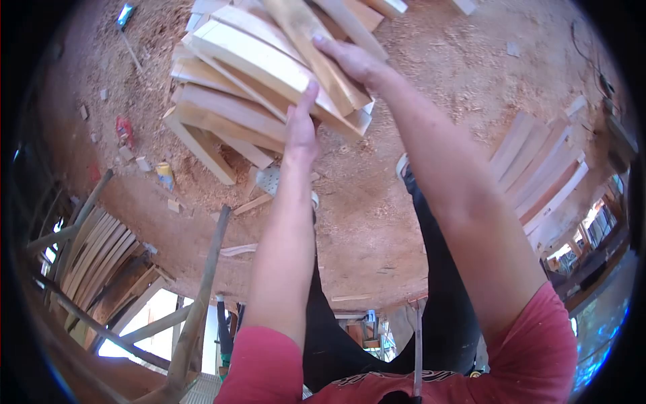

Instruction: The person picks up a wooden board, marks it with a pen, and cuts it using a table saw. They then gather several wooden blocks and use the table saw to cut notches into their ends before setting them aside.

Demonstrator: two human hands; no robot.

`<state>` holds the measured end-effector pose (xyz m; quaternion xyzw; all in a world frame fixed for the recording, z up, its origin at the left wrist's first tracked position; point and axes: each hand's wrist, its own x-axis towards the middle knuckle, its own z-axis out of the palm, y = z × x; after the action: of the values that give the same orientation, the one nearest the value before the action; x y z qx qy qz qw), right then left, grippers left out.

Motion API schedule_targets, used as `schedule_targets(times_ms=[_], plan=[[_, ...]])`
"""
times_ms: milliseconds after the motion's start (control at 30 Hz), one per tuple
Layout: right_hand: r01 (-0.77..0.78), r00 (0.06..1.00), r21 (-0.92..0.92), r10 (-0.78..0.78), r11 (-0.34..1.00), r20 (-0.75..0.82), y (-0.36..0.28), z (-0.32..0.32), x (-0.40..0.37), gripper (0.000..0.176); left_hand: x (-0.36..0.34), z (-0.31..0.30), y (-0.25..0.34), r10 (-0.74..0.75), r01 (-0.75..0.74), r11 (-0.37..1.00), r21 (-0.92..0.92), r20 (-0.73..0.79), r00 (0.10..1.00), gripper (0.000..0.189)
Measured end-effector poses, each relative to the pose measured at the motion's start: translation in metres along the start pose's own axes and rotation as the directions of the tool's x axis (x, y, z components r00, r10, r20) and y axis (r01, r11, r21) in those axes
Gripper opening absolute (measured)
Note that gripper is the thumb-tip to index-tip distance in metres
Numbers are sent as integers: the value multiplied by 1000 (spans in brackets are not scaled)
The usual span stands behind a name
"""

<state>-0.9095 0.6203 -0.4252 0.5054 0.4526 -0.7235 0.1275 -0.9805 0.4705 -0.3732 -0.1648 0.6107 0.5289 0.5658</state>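
A stack of pale curved wooden boards (229, 108) lies on the ground in front of me, its pieces crossing at different angles. My right hand (353, 62) grips a brownish wooden board (306, 44) on top, thumb over its face and fingers hidden beneath. At the near side of the stack, my left hand (302, 131) closes on the edge of a lighter wooden board (252, 52). Its thumb points up along the wood, and most of its fingers are out of sight.
Sawdust and offcuts cover the ground (363, 222). More curved boards (538, 165) lie at right, with another stack (101, 249) behind a pole frame (202, 289) at lower left. A yellow can (165, 175) and a red wrapper (124, 131) lie left of the stack.
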Motion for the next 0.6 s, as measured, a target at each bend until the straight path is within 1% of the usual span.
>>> schedule_targets(times_ms=[33, 100, 133, 167, 233, 267, 300, 333, 367, 400, 433, 467, 500, 567, 600], plan=[[-51, 998, 46, 49, 998, 44, -9, -3, -27, 89, 0, -2, -4, -15, 15, 1000, -3, 14, 1000, 82], [-110, 989, 164, 92, 980, 113, 9, 2, -28, 85, 0, -9, -5, -40, 9, 975, 223, 137, 990, 95], [-88, 992, 155, 73, 984, 100, 14, 5, -28, 84, 0, -8, -9, 14, -34, 972, 234, 87, 996, 94], [9, 999, 188, -18, 982, 48, 19, 11, -26, 83, 3, -8, -10, 23, -44, 970, 240, 91, 996, 94], [-66, 997, 358, 47, 931, 62, 30, 8, -32, 82, 5, -14, -20, -3, 0, 985, 174, 12, 1000, 88], [-70, 997, 365, 50, 929, 64, 40, 5, -22, 82, 10, -14, -28, 51, -56, 966, 252, 27, 998, 83], [-123, 989, 399, 81, 909, 120, 50, 2, -13, 83, 12, -16, -36, 36, -40, 965, 258, 21, 999, 83], [-179, 978, 428, 113, 886, 175, 65, 1, -9, 84, 10, -12, -40, 105, -127, 931, 341, 83, 991, 82], [-188, 977, 433, 123, 882, 174, 73, 4, -15, 84, 5, -6, -38, 172, -222, 883, 414, 155, 973, 82], [-188, 975, 398, 122, 898, 185, 75, 5, -18, 87, -8, 2, -36, 270, -299, 845, 444, 130, 954, 74], [-181, 974, 360, 117, 915, 192, 71, 3, -25, 90, -19, 0, -34, 278, -310, 843, 439, 136, 951, 74], [-144, 985, 243, 115, 959, 131, 59, 2, -50, 96, -30, -6, -34, 191, -221, 912, 345, 119, 974, 73], [-189, 968, 181, 152, 965, 200, 67, 0, -56, 96, -45, -15, -34, 90, -115, 961, 250, 109, 990, 73], [-156, 947, 403, 20, 902, 321, 76, 9, -69, 94, -71, -40, -28, 43, -51, 997, 60, 138, 989, 74], [-141, 949, 407, 6, 902, 316, 74, 12, -70, 94, -81, -46, -23, -37, 48, 995, -91, 125, 991, 76]])
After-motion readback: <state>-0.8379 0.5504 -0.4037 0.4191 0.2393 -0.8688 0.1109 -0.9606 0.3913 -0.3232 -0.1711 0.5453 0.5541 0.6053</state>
